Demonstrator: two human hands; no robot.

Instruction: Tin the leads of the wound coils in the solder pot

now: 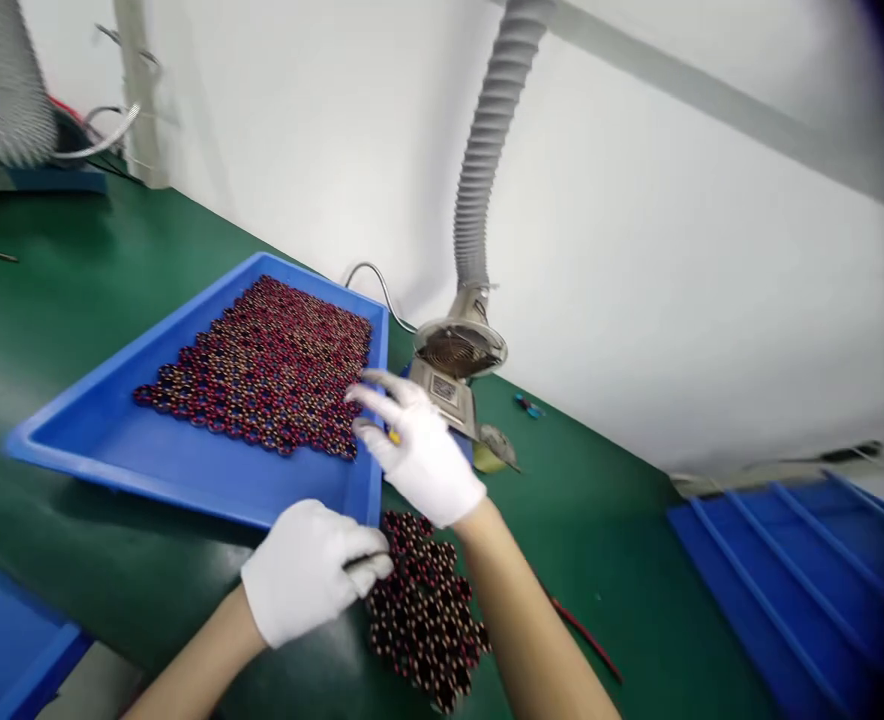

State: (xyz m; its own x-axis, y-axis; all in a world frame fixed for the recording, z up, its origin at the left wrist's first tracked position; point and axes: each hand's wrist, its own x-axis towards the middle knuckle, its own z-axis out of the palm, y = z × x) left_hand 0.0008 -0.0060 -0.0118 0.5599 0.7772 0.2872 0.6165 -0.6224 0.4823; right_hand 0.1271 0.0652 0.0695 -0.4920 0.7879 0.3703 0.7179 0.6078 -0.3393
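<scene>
My left hand [314, 572], in a white glove, is at the left edge of a loose pile of small ring-shaped parts [431, 610]. Its thumb and fingers are pinched together, and what lies between them is too dark to make out. Also gloved in white, my right hand [419, 445] reaches over the right rim of a blue tray [187, 470]. Its fingers are apart, with the tips close to the packed rows of dark red and copper-coloured ring-shaped parts [277, 360] inside the tray.
Behind my right hand stands a metal device [449, 390] under a grey extraction hose [487, 150]. Stacked blue trays [787, 580] are at the right, and another blue tray [14, 640] is at lower left. A red thin tool [588, 640] lies on the green table [599, 530].
</scene>
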